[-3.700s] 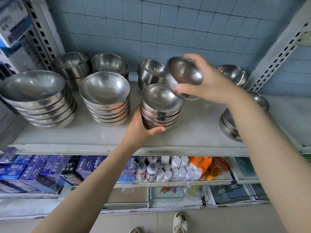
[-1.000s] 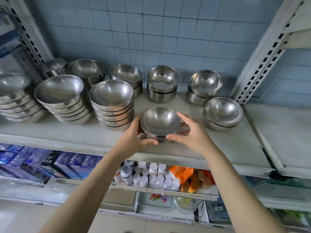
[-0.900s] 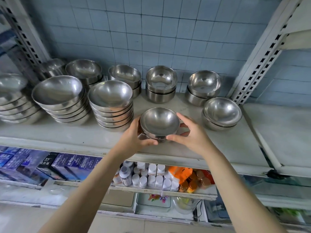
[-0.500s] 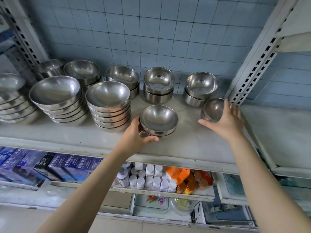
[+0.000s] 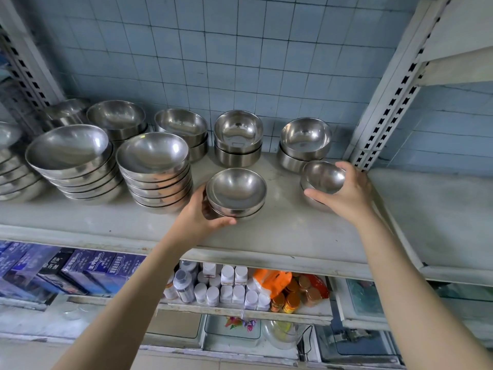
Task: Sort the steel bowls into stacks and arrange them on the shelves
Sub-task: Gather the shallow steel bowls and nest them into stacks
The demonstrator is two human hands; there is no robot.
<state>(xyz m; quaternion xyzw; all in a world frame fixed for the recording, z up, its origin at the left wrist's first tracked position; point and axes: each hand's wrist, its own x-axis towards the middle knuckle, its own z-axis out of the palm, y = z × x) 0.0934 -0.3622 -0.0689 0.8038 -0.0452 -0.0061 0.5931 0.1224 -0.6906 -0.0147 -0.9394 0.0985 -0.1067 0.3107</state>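
Note:
A short stack of small steel bowls [image 5: 236,192] stands near the front middle of the white shelf [image 5: 280,236]. My left hand [image 5: 200,217] grips its left side, thumb curled under the front. To the right, my right hand [image 5: 346,193] grips a single small steel bowl [image 5: 322,176] by its rim, tilted and lifted off another bowl [image 5: 310,200] beneath it. Two tall stacks of wide bowls [image 5: 157,169] [image 5: 72,161] stand to the left.
Pairs of deeper bowls line the back wall [image 5: 238,138] [image 5: 305,142] [image 5: 184,132] [image 5: 117,120]. A perforated upright post [image 5: 386,102] bounds the shelf on the right, beside another white shelf [image 5: 440,214]. Below are blue boxes [image 5: 80,268] and white bottles [image 5: 226,287].
My right hand left the middle stack, reached right and took hold of the top bowl of the right-hand pair, tilting it up. My left hand stayed on the middle stack.

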